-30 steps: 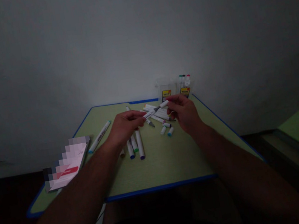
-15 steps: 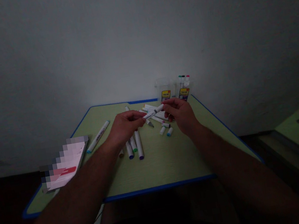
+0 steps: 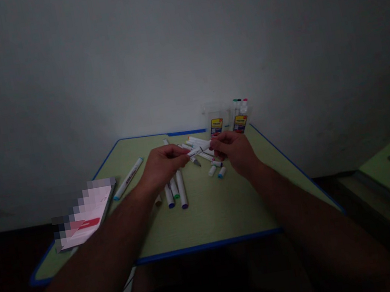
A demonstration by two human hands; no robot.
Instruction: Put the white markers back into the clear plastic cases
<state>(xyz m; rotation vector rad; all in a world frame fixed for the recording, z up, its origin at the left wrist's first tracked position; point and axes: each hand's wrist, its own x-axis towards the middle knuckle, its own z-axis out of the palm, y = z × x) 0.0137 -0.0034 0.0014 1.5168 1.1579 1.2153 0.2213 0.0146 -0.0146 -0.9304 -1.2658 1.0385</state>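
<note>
A white marker is held level above the middle of the table. My left hand is closed round its left end, fingers pinching the barrel. The white cap at its right end is pinched in my right hand. Only a thin dark line shows between cap and barrel. Under and behind it lies a loose pile of white markers, one with a bare grey tip. Loose caps, one with a blue end, lie just below my right hand.
Several markers, one purple-ended, lie beside my left wrist. A blue-ended marker lies farther left, near a pink-and-white booklet. Two clear marker cases stand by the wall. Blue edging rims the table.
My right hand has moved slightly left and down, bringing the cap closer to the marker's barrel. The grey band between them has shrunk to a thin line. My left hand has hardly moved.
</note>
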